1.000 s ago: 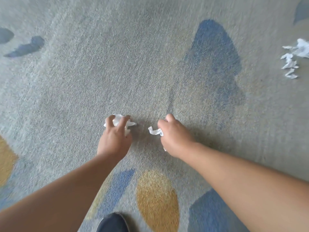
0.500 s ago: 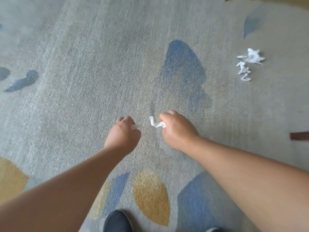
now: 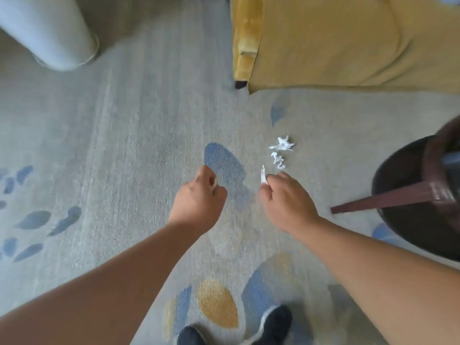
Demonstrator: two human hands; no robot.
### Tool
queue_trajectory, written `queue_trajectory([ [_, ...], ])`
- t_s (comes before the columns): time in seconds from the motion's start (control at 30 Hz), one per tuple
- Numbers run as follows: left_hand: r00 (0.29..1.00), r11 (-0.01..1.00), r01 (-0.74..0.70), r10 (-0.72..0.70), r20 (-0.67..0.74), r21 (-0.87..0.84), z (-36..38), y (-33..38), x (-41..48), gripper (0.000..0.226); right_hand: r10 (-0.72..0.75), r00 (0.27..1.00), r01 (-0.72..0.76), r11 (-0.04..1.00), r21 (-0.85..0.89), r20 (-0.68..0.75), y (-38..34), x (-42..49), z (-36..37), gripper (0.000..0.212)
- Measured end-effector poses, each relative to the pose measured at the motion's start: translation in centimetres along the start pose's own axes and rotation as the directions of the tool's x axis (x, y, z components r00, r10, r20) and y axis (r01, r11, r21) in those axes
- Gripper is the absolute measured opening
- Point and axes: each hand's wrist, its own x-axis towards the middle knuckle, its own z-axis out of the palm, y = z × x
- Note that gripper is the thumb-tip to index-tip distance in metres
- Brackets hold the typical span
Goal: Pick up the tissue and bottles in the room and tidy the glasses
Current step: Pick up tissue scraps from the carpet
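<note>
Tissue scraps [image 3: 280, 152]: small white cluster on the carpet [image 3: 124, 145], just ahead of the right hand, between the blue carpet patch and the dark round table [image 3: 408, 195].

Head view, only one available:
- Right hand [image 3: 286, 200]: fingers curled shut, pinching a tissue piece [image 3: 263, 176] that sticks up past the fingertips. Close to the floor cluster, not touching it.
- Left hand [image 3: 199, 197]: closed into a loose fist. A sliver of white shows between thumb and fingers, so likely a wad of tissue inside; can't see how much.
- Yellow armchair [image 3: 336, 41] beyond the scraps, pale cylindrical object [image 3: 49, 31] top left, dark shoes [image 3: 273, 322] at the bottom edge. No bottles or glasses in frame.

Step in hand, my read: collect the remaining floor cluster.
- Both hands already loaded. Tuck the held piece into the palm first, freeing thumb and forefinger.
- The cluster is several separate bits, not one sheet. Sweep them together against the carpet pile, then take one pinch.
- Light paper: press down before closing, or the bits will scatter.
- Table leg [image 3: 383, 201] sits right of the reach path; come in from the left.
</note>
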Motion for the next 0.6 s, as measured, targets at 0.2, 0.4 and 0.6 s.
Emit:
queue_trajectory([
  [0.2,0.983,0.986,-0.167,0.167,0.071,0.001,0.9,8.7,5.3,0.012,0.118,0.989,-0.109,0.99,0.093,-0.089,3.9,3.8,-4.5,0.022],
  [0.4,0.957,0.961,-0.278,0.277,0.089,-0.007,6.5,15.0,14.2,0.021,0.216,0.976,-0.216,0.966,0.143,0.016,11.5,10.2,-5.7,0.032],
  [0.6,0.936,0.941,-0.332,0.32,0.147,0.061,10.0,21.0,22.5,0.021,0.229,0.973,-0.233,0.96,0.159,0.04,17.9,16.3,-8.8,0.038],
])
